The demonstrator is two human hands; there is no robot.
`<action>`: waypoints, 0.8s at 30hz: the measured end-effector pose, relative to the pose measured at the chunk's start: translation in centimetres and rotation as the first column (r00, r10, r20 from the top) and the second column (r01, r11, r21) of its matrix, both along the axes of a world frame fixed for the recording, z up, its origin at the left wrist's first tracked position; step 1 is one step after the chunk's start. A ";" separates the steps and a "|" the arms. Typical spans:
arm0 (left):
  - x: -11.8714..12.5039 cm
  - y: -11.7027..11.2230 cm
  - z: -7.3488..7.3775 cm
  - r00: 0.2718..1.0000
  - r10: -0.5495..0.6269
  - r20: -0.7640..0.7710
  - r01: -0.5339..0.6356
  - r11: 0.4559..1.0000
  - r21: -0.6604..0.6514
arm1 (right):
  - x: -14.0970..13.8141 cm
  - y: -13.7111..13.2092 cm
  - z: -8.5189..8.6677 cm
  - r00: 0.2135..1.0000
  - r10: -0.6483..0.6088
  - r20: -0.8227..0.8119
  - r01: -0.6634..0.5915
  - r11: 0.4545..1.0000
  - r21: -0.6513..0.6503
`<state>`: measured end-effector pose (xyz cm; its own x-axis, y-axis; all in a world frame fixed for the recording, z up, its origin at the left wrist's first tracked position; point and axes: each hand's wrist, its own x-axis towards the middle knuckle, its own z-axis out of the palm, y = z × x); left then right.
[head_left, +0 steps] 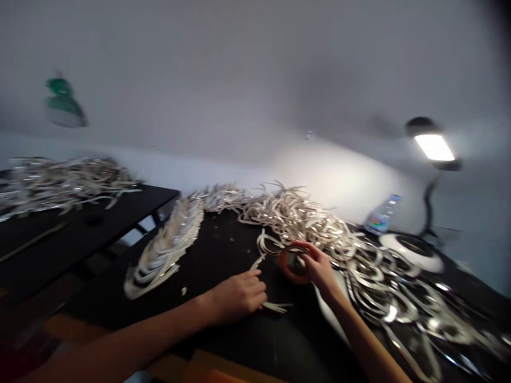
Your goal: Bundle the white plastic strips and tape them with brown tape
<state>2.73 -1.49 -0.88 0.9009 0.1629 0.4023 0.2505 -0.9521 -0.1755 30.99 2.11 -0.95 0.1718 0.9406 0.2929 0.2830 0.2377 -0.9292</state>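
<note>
- Right hand [317,268] in the thick of it: fingers wrapped firmly over the rim of an orange tape roll [290,264], clamped on, near the middle of the black table [223,250].
- Left hand [237,297] down on the tabletop toward the near edge, fingers curled close together. A short pale strip [276,307] pokes out from under it, and there's no telling whether it's pinched.
- Another pale strip [257,260] sits just past those fingertips, between the two hands.
- Now the state of play: a tidy curved stack of strips [163,250], neatly overlapped, lies toward the table's left end.
- Plenty is loose, though! A big tangle of strips [291,218] sprawls along the far edge, just beyond the tape roll.
- Over on the right, a heap of shiny silver loops [399,303] spreads to the table's corner.
- Off to the left, a second black table [91,223] carries its own silvery heap of strips [59,183] and a thin stick [32,242].
- Far right corner: a plastic bottle [383,214], a white ring [411,252] and a lit desk lamp [434,147] round out the scene.
</note>
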 end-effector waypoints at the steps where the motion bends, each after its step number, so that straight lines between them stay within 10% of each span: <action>1: -0.2 -0.9 0.3 0.999 0.001 -0.043 0.002 0.998 0.070 | 0.2 0.1 -0.2 1.000 -0.002 0.015 0.002 1.000 -0.001; 6: -5.2 -7.6 1.3 0.959 0.280 -0.040 -0.277 0.959 0.066 | 0.4 0.7 -1.0 0.997 0.034 0.073 -0.035 0.999 0.007; 11: -15.6 -11.9 2.1 0.768 0.637 -0.067 -0.640 0.768 -0.026 | -0.4 0.3 -1.2 0.989 0.079 0.127 -0.085 0.996 0.041; 15: -20.7 -11.7 2.0 0.709 0.701 -0.074 -0.704 0.699 -0.124 | -1.0 0.1 -0.9 0.980 0.091 0.176 -0.101 0.994 0.050; 24: -22.3 -5.6 -0.4 0.608 0.789 -0.089 -0.789 0.587 -0.183 | -1.0 -0.1 -0.6 0.980 0.096 0.177 -0.106 0.993 0.051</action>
<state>-19.55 -7.08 -1.32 0.3824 0.8793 0.2838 0.9192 -0.3931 -0.0204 30.00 1.98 -1.54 0.0186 0.9302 0.3665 0.4104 0.3272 -0.8512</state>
